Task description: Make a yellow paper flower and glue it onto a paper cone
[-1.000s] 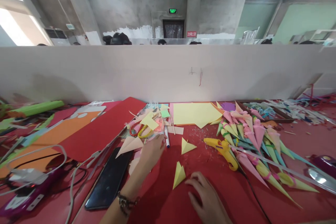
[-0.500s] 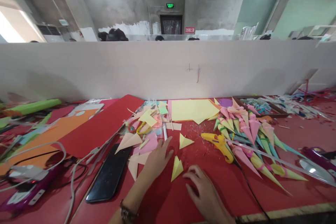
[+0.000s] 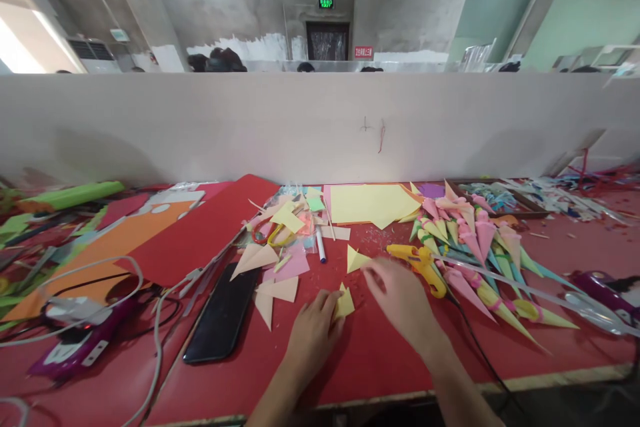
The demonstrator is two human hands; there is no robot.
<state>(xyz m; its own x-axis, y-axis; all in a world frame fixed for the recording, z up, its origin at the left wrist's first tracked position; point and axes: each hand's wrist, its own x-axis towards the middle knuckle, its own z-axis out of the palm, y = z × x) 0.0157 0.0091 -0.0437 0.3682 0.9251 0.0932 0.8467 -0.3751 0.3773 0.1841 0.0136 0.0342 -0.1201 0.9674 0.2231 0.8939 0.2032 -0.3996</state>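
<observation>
My left hand (image 3: 316, 328) is closed at the front middle of the red table, its fingers on the left edge of a small folded yellow paper piece (image 3: 345, 303). Up and to the right, my right hand (image 3: 395, 290) reaches to a second folded yellow piece (image 3: 356, 259), its fingertips at that piece's right corner; whether they grip it is unclear. A yellow glue gun (image 3: 420, 267) lies just right of my right hand. Paper cones (image 3: 484, 233) in pink, yellow, green and blue are heaped beyond it.
A black phone (image 3: 220, 320) and peach paper pieces (image 3: 280, 288) lie left of my hands. Yellow sheets (image 3: 360, 203), scissors (image 3: 275, 235) and a marker (image 3: 321, 247) are farther back. White cables (image 3: 159, 320) cross the left side. A tray (image 3: 530, 208) stands at the back right.
My left hand has come back toward me from near the marker onto the nearer yellow piece. My right hand has moved forward to the farther yellow piece. The view has shifted slightly.
</observation>
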